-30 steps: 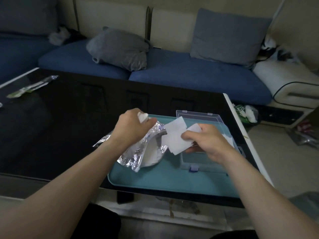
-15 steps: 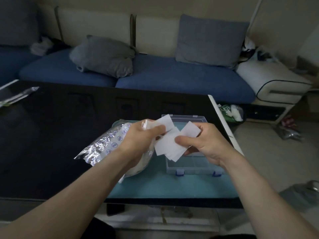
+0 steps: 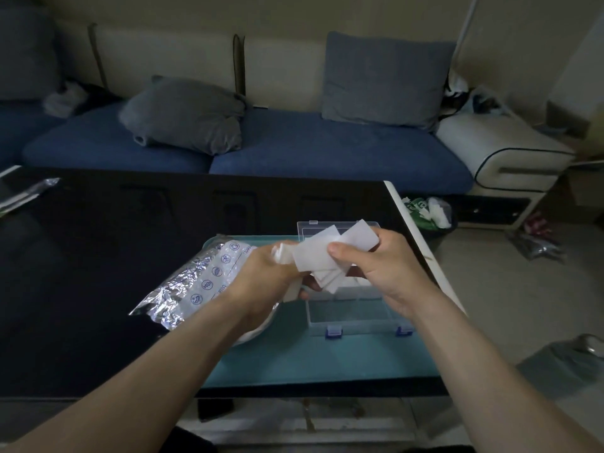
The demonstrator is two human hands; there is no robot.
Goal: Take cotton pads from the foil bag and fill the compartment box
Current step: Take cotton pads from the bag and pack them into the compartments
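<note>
Left hand (image 3: 261, 273): foil bag (image 3: 192, 282) and a pad gripped | right hand (image 3: 376, 266): fanned cotton pads (image 3: 313, 256) pinched above compartment box (image 3: 349, 313) on teal tray (image 3: 294, 361) | advised: pads to be squared, then lowered flat into one compartment.

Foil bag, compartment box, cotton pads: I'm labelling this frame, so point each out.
foil bag (image 3: 196, 282), head view, printed panel.
compartment box (image 3: 351, 313), head view, clear near compartment.
cotton pads (image 3: 313, 256), head view, front pad's face.

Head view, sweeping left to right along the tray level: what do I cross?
Foil bag → left hand → cotton pads → right hand, above the compartment box → table's white edge.
</note>
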